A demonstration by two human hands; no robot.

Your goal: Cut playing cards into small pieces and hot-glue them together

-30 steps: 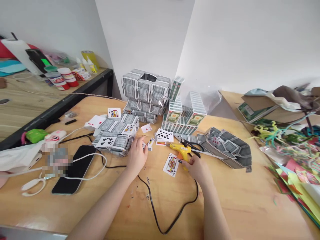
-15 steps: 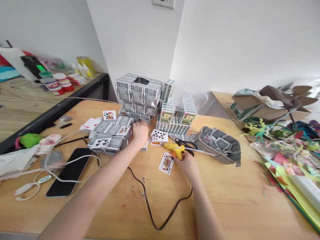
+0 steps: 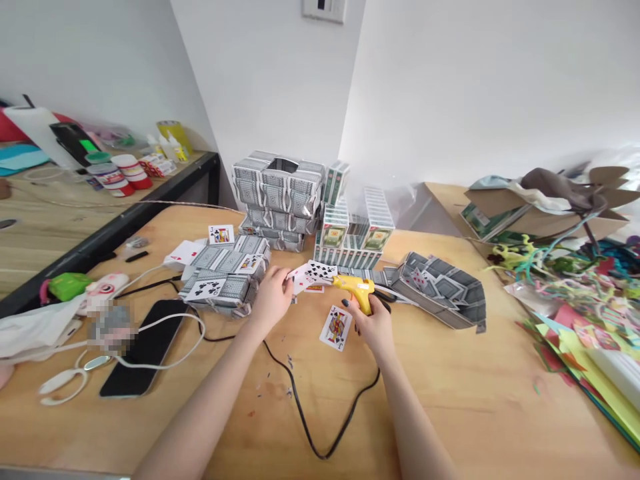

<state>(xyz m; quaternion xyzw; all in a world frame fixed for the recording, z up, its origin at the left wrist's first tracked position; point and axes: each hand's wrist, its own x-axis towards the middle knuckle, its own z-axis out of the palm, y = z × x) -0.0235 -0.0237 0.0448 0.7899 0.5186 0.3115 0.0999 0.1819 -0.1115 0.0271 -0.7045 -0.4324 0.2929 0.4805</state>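
Note:
My left hand (image 3: 273, 293) pinches a playing card (image 3: 299, 280) with red marks by its left edge. In my right hand (image 3: 375, 327) is a yellow glue gun (image 3: 356, 287), its nozzle pointing left close to the held card; whether they touch I cannot tell. A black-pipped card (image 3: 323, 270) shows just behind the nozzle. Below the gun, a jack card (image 3: 335, 327) lies face up. Left of my left hand sits a block covered with playing cards (image 3: 227, 267). Scissors (image 3: 384, 295) are mostly hidden behind the gun.
A taller card-covered structure (image 3: 280, 193) and stacked card boxes (image 3: 350, 243) stand at the back. An open card-built tray (image 3: 440, 300) holds loose cards on the right. The gun's black cord (image 3: 320, 453) loops in front. A phone (image 3: 145, 347) and white cables lie left.
My left hand has moved from beside the card-covered block toward me and now holds a card near the nozzle. My right hand has raised the glue gun slightly.

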